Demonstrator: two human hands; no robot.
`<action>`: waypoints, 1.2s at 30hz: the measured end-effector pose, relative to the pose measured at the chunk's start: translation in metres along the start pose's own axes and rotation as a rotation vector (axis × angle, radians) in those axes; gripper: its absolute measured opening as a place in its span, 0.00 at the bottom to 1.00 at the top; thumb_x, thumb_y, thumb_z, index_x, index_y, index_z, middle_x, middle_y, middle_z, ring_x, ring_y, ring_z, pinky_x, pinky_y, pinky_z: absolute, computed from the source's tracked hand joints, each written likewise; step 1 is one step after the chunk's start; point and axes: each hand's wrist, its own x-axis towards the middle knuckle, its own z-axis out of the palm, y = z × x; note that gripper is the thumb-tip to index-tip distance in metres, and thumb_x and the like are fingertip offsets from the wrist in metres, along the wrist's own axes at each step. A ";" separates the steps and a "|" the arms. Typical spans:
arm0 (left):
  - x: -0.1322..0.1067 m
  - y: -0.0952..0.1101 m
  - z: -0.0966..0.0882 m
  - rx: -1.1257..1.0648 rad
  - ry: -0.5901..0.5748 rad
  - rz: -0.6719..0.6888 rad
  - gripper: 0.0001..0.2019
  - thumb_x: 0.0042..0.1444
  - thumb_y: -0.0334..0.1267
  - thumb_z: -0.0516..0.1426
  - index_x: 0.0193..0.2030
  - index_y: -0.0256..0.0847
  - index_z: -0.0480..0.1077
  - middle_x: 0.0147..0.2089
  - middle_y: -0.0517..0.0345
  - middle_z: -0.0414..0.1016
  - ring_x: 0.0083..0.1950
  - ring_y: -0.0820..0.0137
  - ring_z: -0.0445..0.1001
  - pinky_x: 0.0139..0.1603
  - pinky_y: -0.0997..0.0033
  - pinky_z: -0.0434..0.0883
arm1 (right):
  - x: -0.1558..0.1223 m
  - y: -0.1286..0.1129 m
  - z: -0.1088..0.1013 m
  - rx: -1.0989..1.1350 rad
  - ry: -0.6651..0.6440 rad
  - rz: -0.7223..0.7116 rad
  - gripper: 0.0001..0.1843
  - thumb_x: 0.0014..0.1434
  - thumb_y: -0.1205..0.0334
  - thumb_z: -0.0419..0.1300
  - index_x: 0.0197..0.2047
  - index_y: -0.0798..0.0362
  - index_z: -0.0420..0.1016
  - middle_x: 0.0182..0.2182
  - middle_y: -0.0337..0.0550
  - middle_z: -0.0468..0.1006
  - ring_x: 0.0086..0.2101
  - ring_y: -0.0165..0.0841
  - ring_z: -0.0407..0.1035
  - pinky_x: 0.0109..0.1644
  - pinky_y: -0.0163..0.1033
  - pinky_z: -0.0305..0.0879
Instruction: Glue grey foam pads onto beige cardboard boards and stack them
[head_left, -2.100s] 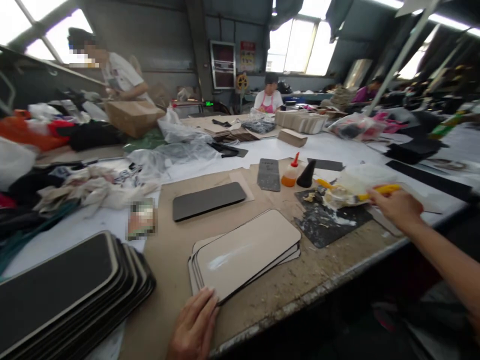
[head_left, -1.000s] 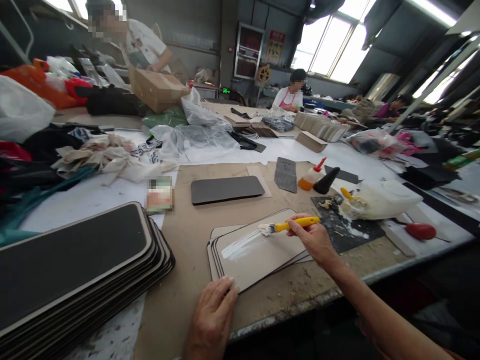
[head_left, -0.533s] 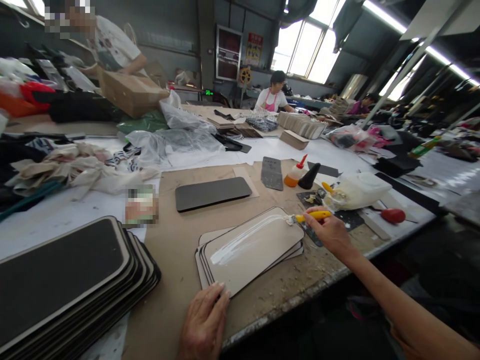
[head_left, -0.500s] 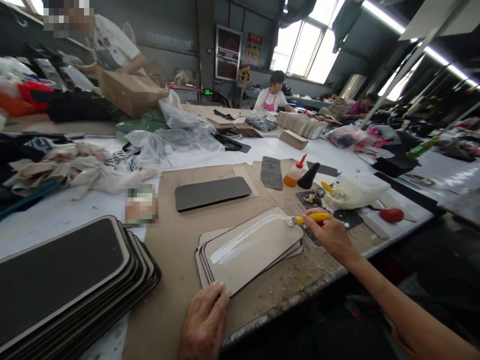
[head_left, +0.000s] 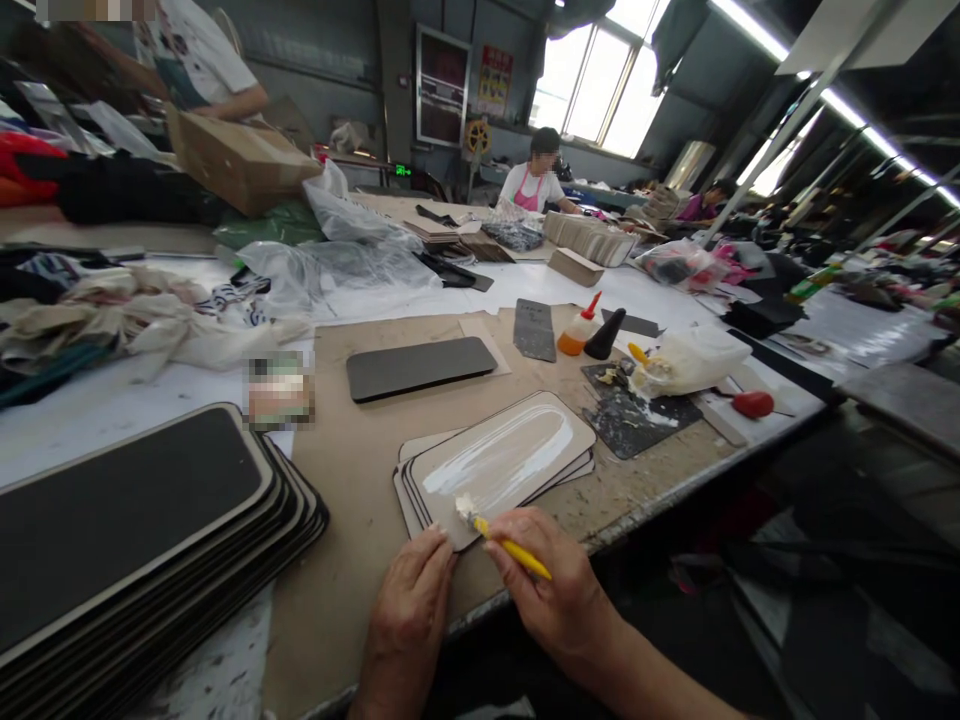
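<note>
A yellow-handled brush (head_left: 517,553) is gripped in my right hand (head_left: 551,575), its white-coated bristles touching the near left part of a beige panel (head_left: 480,450). Wet white glue forms a looped band along that panel's far and right sides. More panels lie fanned beneath it. My left hand (head_left: 409,600), fingers together, holds the near left corner of the pile; the thumb is partly hidden. Behind the pile lies a single dark grey panel (head_left: 420,368). On the left rises a tall stack of dark panels with beige borders (head_left: 135,500).
A glue-smeared dark sheet (head_left: 630,425) lies right of the pile, below an open plastic bag of glue (head_left: 694,360). Behind it stand an orange-filled squeeze bottle (head_left: 579,330) and a black cone-shaped item (head_left: 604,338). A red-handled tool (head_left: 752,404) lies farther right. Co-workers are beyond the table.
My right hand has swept the brush from the panel's far right end to its near left side, extending the glue band around the right end. My left hand stays at the corner.
</note>
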 end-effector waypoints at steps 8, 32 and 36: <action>-0.001 0.004 -0.006 -0.057 -0.071 -0.066 0.10 0.58 0.26 0.51 0.44 0.36 0.69 0.45 0.48 0.74 0.50 0.66 0.73 0.51 0.64 0.74 | -0.001 0.033 -0.027 -0.015 0.081 0.362 0.08 0.59 0.58 0.56 0.36 0.53 0.72 0.31 0.44 0.76 0.32 0.35 0.72 0.38 0.39 0.70; 0.004 0.008 -0.006 -0.124 -0.077 -0.150 0.09 0.57 0.25 0.52 0.42 0.38 0.69 0.40 0.52 0.70 0.45 0.68 0.69 0.46 0.65 0.74 | 0.038 0.043 0.001 0.165 0.025 0.361 0.11 0.58 0.53 0.57 0.36 0.52 0.71 0.33 0.44 0.75 0.33 0.35 0.72 0.36 0.37 0.69; 0.005 0.007 -0.005 -0.115 -0.067 -0.133 0.09 0.57 0.26 0.52 0.42 0.39 0.69 0.40 0.53 0.71 0.43 0.68 0.70 0.44 0.66 0.74 | 0.050 0.035 0.019 0.330 -0.047 0.350 0.12 0.59 0.53 0.56 0.35 0.53 0.71 0.31 0.43 0.74 0.30 0.32 0.71 0.34 0.35 0.69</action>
